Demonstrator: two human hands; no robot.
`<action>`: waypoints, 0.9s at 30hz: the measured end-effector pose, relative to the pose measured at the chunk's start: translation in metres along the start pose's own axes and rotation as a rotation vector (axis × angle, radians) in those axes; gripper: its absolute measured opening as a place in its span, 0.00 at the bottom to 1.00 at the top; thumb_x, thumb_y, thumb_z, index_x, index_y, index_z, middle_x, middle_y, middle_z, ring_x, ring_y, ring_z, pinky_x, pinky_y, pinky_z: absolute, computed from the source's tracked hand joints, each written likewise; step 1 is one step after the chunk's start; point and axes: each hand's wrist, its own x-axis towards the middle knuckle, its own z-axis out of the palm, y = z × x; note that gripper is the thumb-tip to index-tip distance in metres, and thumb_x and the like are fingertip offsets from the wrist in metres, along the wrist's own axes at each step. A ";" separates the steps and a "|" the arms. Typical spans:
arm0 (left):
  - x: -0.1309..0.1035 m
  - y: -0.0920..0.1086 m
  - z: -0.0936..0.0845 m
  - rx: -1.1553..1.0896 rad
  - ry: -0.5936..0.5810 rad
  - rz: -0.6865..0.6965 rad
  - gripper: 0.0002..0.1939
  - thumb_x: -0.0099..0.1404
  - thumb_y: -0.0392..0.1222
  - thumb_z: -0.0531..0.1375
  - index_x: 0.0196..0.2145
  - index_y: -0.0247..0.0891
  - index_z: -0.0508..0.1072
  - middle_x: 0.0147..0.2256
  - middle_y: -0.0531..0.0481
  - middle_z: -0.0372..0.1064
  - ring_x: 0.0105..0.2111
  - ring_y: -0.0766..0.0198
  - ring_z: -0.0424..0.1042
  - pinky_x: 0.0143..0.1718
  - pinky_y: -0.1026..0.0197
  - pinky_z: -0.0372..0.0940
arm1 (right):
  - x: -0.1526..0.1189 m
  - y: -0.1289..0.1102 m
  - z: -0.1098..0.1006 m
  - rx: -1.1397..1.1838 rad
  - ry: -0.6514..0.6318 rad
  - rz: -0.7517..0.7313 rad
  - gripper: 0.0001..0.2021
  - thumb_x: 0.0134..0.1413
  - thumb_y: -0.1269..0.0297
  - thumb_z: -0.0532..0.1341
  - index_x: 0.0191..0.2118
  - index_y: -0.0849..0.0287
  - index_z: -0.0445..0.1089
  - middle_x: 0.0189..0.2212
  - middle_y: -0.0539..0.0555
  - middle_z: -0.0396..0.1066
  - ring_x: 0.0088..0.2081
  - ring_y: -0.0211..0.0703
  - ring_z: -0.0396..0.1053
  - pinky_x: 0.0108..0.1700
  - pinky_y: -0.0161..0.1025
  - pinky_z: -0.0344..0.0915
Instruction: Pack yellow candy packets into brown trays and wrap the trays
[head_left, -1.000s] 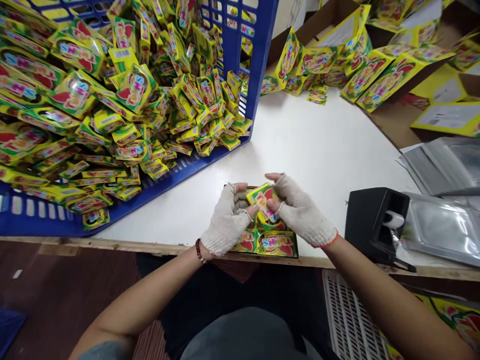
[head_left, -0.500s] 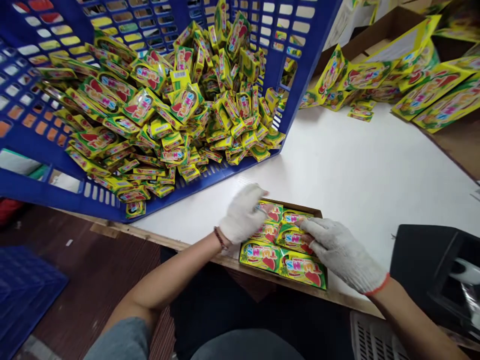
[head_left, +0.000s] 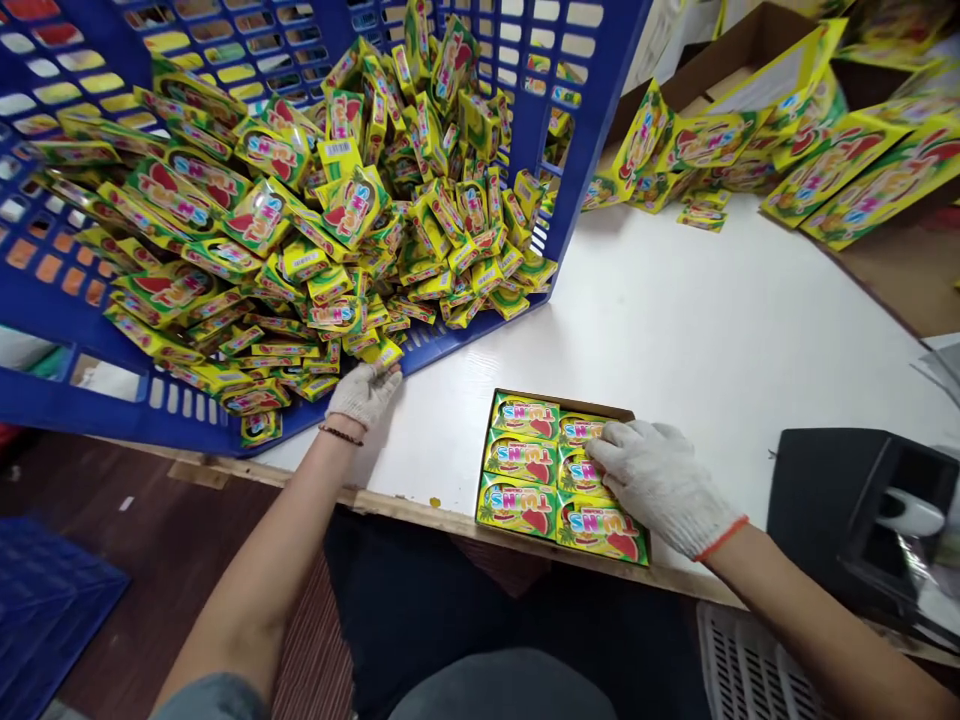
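Observation:
My left hand (head_left: 364,393), in a white knit glove, is at the front lip of a blue plastic basket (head_left: 450,352). Its fingers close on the lower edge of a small yellow candy box (head_left: 384,354) there; the fingertips are partly hidden. A shallow display carton (head_left: 597,408) lies near the table's front edge, with two columns of yellow-green candy boxes (head_left: 517,503) inside. My right hand (head_left: 660,478), also gloved, lies over the carton's right side. Its fingers stretch across the right-column boxes (head_left: 581,472), touching them without gripping.
Many loose candy boxes (head_left: 262,220) fill the tilted basket. Opened printed cartons (head_left: 855,170) stand at the back right, near a few small packs (head_left: 703,217). A black bin-like holder (head_left: 825,520) sits on the right of the white table (head_left: 720,320). A white crate (head_left: 750,660) is below.
My left hand has moved from the carton leftward to the basket's front lip. My right hand has stayed on the carton's right side. The view has shifted slightly.

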 end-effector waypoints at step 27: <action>-0.097 -0.081 0.095 1.651 -0.893 1.255 0.23 0.67 0.44 0.57 0.57 0.31 0.69 0.57 0.32 0.67 0.58 0.43 0.64 0.61 0.39 0.59 | 0.035 0.028 0.014 0.633 0.451 0.179 0.13 0.62 0.68 0.50 0.38 0.59 0.73 0.38 0.58 0.73 0.43 0.48 0.70 0.49 0.44 0.66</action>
